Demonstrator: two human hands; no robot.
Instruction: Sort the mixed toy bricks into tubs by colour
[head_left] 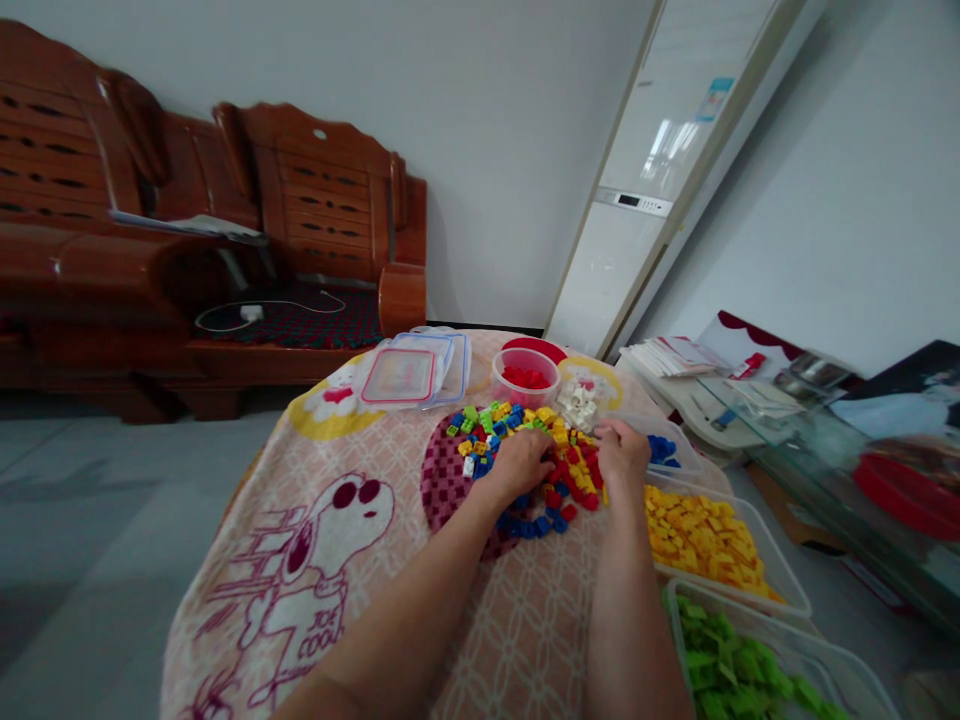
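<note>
A mixed heap of small toy building bricks (495, 430) in yellow, blue, green, red and white lies on a dark purple patterned patch (442, 485) of the tablecloth. My left hand (521, 462) rests over the heap, fingers curled down among the bricks. What its fingertips hold, if anything, is hidden. To the heap's right is my right hand (624, 455), fingers closed and pointing left; their contents are too small to make out. Close beyond it sits a small pile of white bricks (577, 400). Red bricks (585, 480) lie between the two hands.
A round tub (525, 355) holds red bricks. Along the right edge stand clear boxes of blue bricks (663, 452), yellow bricks (705, 535) and green bricks (731, 660). Stacked lids (401, 375) lie at the back left. A glass table (795, 440) stands at the right.
</note>
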